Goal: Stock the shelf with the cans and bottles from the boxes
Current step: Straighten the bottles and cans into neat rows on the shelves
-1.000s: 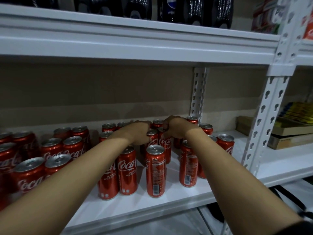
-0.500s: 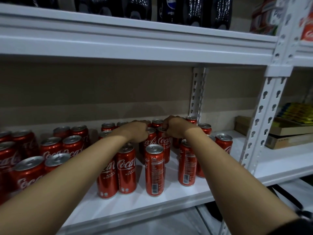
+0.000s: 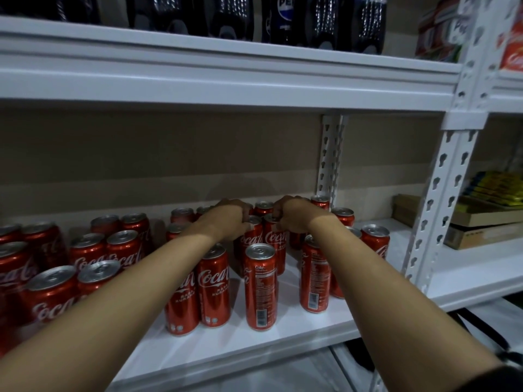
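Several red cola cans stand on the white middle shelf [image 3: 283, 339]. Both my arms reach deep into it. My left hand [image 3: 227, 220] curls its fingers over the top of a slim red can [image 3: 250, 240] in the back rows. Right beside it, my right hand [image 3: 293, 215] grips the top of the neighbouring slim can [image 3: 276, 241]. Both cans stand upright on the shelf, side by side. A tall can [image 3: 260, 287] stands alone in front of them, its label side facing me. Shorter, wider cans [image 3: 51, 292] fill the shelf's left part.
Dark cola bottles [image 3: 283, 21] line the upper shelf. A white perforated upright [image 3: 437, 202] divides this bay from the right one, where flat cardboard boxes [image 3: 481, 227] with yellow packs sit. Bare shelf surface lies at the front edge and far right of the cans.
The hands stay on the two back cans, almost still. The view has shifted slightly, nothing else has moved.
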